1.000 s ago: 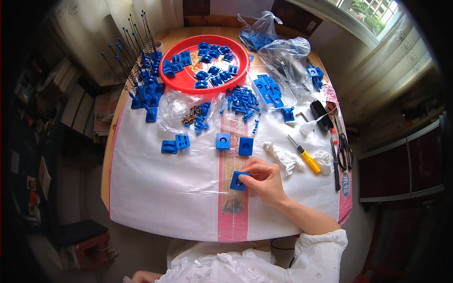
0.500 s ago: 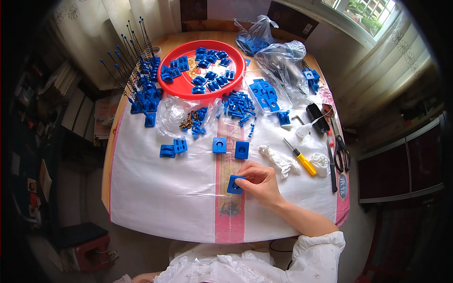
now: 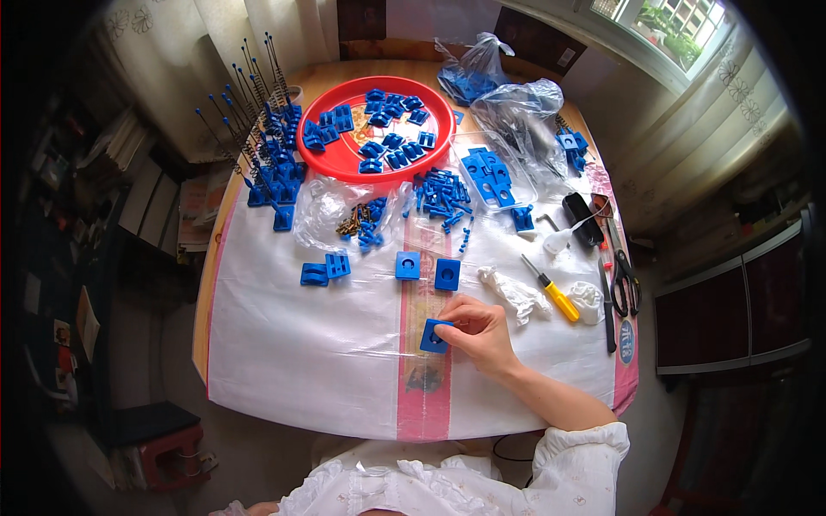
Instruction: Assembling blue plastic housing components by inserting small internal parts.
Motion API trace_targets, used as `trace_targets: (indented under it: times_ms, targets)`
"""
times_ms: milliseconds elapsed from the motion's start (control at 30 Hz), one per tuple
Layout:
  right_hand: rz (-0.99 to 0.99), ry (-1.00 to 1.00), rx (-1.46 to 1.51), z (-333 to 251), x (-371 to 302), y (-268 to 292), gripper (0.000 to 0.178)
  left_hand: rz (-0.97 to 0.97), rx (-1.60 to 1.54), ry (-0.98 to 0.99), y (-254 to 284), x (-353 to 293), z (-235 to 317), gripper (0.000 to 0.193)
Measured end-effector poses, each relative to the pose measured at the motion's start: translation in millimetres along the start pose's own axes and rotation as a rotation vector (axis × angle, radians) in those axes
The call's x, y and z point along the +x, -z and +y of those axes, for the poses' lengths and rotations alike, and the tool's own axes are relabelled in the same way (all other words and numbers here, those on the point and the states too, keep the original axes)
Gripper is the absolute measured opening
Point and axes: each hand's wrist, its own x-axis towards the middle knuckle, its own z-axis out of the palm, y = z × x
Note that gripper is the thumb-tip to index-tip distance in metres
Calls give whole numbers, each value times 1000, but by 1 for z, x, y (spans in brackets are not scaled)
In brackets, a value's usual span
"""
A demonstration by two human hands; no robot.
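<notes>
My right hand (image 3: 477,334) pinches a blue square plastic plate with a round hole (image 3: 436,336) between thumb and fingers, over the pink stripe of the table cover. Just beyond the hand lie two similar pieces, a blue square plate with a round recess (image 3: 446,274) and another blue square plate (image 3: 407,266) to its left. Farther left sit a blue curved bracket (image 3: 314,274) and a blue slotted block (image 3: 338,265), close together. Only a sliver of my left arm shows at the lower edge; the left hand is out of sight.
A red round tray (image 3: 329,169) holds several blue parts. Blue pins (image 3: 445,193) lie before it, beside a clear bag (image 3: 323,215) with brass-coloured screws. Spring-topped blue pieces (image 3: 277,172) crowd the left. At right are a yellow screwdriver (image 3: 562,304), crumpled white wraps (image 3: 516,295), a knife (image 3: 609,331) and scissors (image 3: 621,292).
The whole view has shifted slightly, with things on the table appearing a little farther right. My right hand keeps its pinch on the blue plate, which looks slightly turned.
</notes>
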Motion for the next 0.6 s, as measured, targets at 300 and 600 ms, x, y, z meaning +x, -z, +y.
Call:
trace_targets:
  times_ms: [300,600]
  targets:
    - [-1,22,-15,2,1,-1,6,14,16,-8,-4,-3,-3,38]
    - [2,22,-25,3,1,0,6,15,36,-24,-7,-3,-6,38]
